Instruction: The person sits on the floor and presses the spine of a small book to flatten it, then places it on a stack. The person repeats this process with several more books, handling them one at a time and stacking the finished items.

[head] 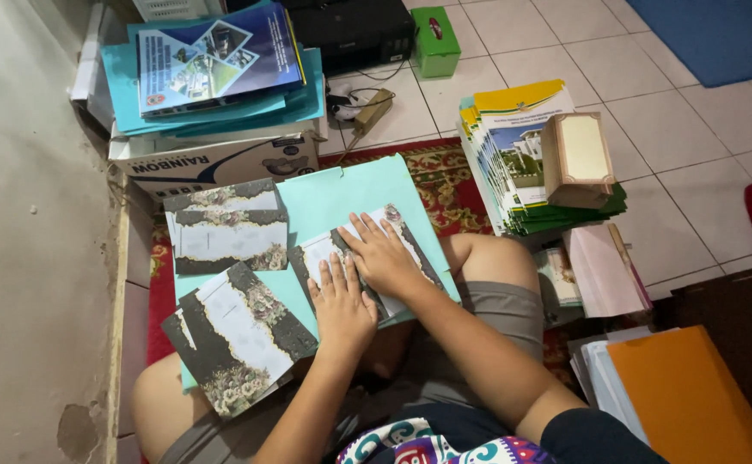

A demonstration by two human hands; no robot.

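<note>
Both my hands lie flat on a dark floral card with a white middle (406, 234), which rests on a light teal folder (350, 193) across my lap. My left hand (340, 305) covers the card's near end. Its far half is pressed down by my right hand (382, 255). A stack of the same cards (226, 234) sits on the folder to the left. One more such card (234, 337) lies tilted by my left knee.
A cardboard box (213, 163) under teal folders and a blue booklet (213, 56) stands at the back left. At the right are a pile of printed booklets (513, 155) with a tan card box (578, 159) on top, an orange folder (685, 399) and a green tissue box (434, 39).
</note>
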